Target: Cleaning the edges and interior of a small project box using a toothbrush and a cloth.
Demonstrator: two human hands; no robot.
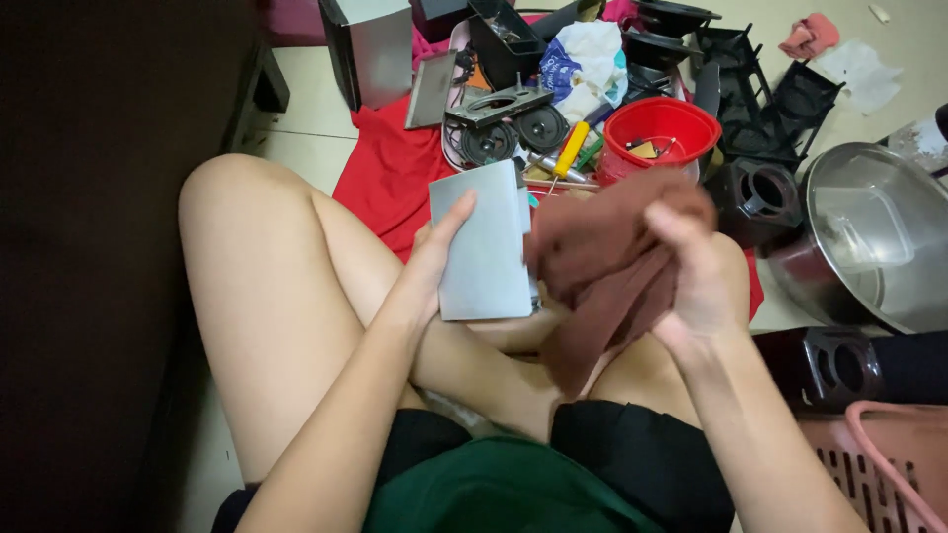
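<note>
Left hand (432,259): fingers closed around left edge of flat grey metal panel (484,242), held upright-tilted above crossed legs, thumb across its face. Right hand (691,271): fingers bunched tight on brown cloth (602,266), cloth touching panel's right edge, blurred. Beyond, on floor: red bucket (660,128), yellow-handled screwdriver (571,148), two round black speakers (513,136), red fabric (385,168). Right: steel bowl (874,232). Lower right: pink basket (874,459).

matt metal panel (484,247), seemingly soft brown cloth (607,262)
</note>
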